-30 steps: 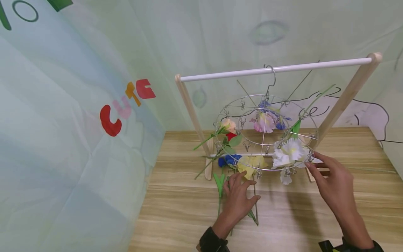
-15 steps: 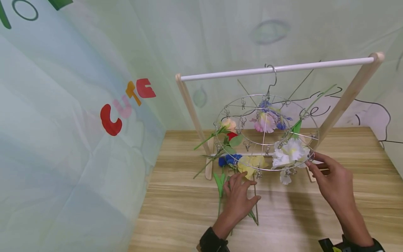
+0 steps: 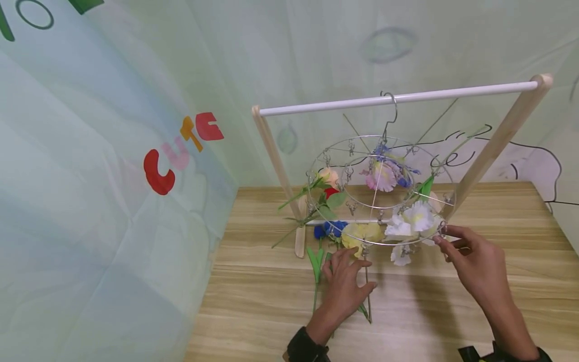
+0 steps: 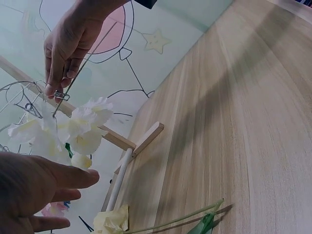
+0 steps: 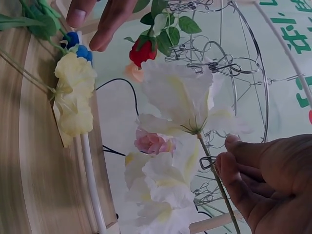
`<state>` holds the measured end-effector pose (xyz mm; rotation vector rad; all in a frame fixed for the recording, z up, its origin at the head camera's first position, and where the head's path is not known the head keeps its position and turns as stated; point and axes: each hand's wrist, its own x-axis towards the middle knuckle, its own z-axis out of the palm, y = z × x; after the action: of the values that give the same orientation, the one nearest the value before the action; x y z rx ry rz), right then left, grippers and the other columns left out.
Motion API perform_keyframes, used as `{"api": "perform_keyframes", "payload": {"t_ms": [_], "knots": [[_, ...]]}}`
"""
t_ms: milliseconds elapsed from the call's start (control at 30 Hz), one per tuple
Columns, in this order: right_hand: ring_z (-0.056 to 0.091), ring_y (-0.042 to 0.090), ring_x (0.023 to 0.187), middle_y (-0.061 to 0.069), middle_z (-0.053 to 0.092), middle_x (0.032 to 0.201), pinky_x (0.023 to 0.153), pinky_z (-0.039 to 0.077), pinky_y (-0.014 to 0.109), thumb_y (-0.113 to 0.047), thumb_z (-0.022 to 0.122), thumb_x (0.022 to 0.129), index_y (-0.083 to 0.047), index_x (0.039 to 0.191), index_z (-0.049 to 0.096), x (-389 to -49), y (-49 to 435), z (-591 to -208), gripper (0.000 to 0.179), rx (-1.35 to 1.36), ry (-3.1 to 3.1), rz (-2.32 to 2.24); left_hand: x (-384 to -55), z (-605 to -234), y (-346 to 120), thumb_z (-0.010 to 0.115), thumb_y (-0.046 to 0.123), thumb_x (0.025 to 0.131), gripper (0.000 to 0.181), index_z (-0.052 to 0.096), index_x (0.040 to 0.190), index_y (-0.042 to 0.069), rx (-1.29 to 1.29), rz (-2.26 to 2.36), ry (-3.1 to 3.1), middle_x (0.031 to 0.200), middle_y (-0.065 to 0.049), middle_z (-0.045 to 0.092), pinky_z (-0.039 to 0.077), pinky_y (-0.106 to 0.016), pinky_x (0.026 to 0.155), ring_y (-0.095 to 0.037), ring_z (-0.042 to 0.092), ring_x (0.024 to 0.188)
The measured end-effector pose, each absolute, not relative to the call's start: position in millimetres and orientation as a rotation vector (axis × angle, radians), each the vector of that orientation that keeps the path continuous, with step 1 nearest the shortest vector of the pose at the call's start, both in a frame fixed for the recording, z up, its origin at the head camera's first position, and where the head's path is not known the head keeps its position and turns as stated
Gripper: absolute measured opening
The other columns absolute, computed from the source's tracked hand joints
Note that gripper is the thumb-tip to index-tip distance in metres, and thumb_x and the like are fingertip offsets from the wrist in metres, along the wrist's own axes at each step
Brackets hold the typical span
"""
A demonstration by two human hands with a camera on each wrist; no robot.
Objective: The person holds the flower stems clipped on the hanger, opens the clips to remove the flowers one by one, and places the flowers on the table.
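A round wire hanger with clips [image 3: 398, 245] hangs by its hook, with flowers clipped around it. My right hand [image 3: 477, 261] is at its right rim, thumb and forefinger pinching a small metal clip [image 4: 61, 96] there. Beside that clip, white flowers [image 3: 418, 216] hang, a thin stem [image 5: 219, 183] passing close to the fingers. My left hand [image 3: 346, 281] holds nothing; its fingers are spread near a yellow flower [image 3: 370, 231], over stems lying on the table. Pink flowers [image 3: 382, 177] and purple-blue ones hang at the hanger's far side.
A rack with a white rod [image 3: 316, 107] and wooden posts [image 3: 493, 146] stands on the wood-grain table [image 3: 253, 301]. Blue flowers [image 3: 334, 229] lie behind the left hand. A red rose [image 5: 142, 52] is at the left of the rack. Printed cloth walls [image 3: 113, 151] surround the table.
The hanger has turned slightly, its front rim and white flowers shifting left. My right hand has moved a little left with it. My left hand has hardly moved.
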<state>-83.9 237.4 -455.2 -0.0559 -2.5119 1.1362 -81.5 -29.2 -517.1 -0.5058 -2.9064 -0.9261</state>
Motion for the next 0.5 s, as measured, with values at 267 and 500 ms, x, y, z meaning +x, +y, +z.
{"api": "perform_keyframes", "payload": {"t_ms": [267, 500], "knots": [[0.060, -0.008, 0.049, 0.020, 0.078, 0.081, 0.045, 0.043, 0.019, -0.012, 0.079, 0.096, 0.001, 0.122, 0.074, -78.2, 233.7, -452.4, 0.029, -0.007, -2.568, 1.151, -79.4, -510.7, -26.7, 0.088, 0.029, 0.087, 0.036, 0.078, 0.120, 0.018, -0.529, -1.016, -2.922, 0.151, -0.010, 0.058, 0.022, -0.062, 0.109, -0.033, 0.038, 0.146], [0.062, -0.006, 0.049, 0.023, 0.079, 0.091, 0.048, 0.049, 0.019, -0.010, 0.079, 0.096, 0.001, 0.119, 0.075, -74.4, 228.7, -451.1, 0.026, 0.024, -2.594, 1.180, -78.7, -509.2, -24.6, 0.088, 0.028, 0.087, 0.033, 0.079, 0.118, 0.020, -0.554, -1.070, -2.854, 0.151, -0.006, 0.060, 0.021, -0.059, 0.107, -0.029, 0.040, 0.143]]}}
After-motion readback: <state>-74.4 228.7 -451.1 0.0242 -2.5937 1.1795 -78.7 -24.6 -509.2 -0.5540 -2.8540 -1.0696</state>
